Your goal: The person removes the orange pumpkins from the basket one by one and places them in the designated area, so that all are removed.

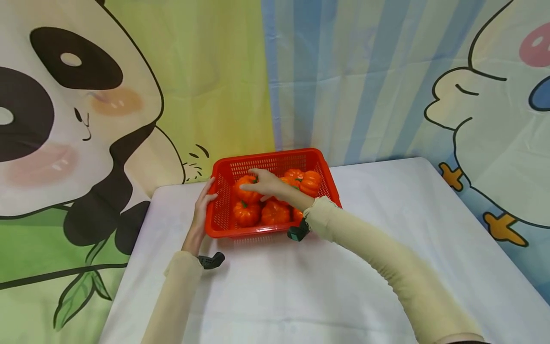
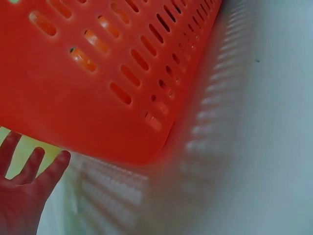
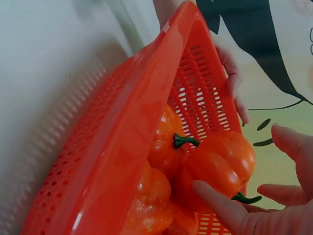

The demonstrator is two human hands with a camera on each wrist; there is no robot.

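A red plastic basket (image 1: 216,210) with slotted walls stands at the far side of the table, with several glossy orange-red bell peppers (image 1: 275,213) inside. My left hand (image 1: 200,205) is at the basket's left side, its extended fingers against the rim; in the left wrist view the fingers (image 2: 29,169) are spread beside the wall. Over the basket's left half reaches my right hand (image 1: 267,184), above a bell pepper (image 3: 220,164) with a green stem. Its fingers are spread around that pepper, and one finger (image 3: 217,203) overlaps its side. Whether that finger touches the pepper, I cannot tell.
White cloth covers the table (image 1: 275,296) beneath the basket. Right behind it hangs a printed curtain (image 1: 223,81) with a cartoon panda and a bird. Dark wrist devices (image 1: 211,261) are strapped below both hands.
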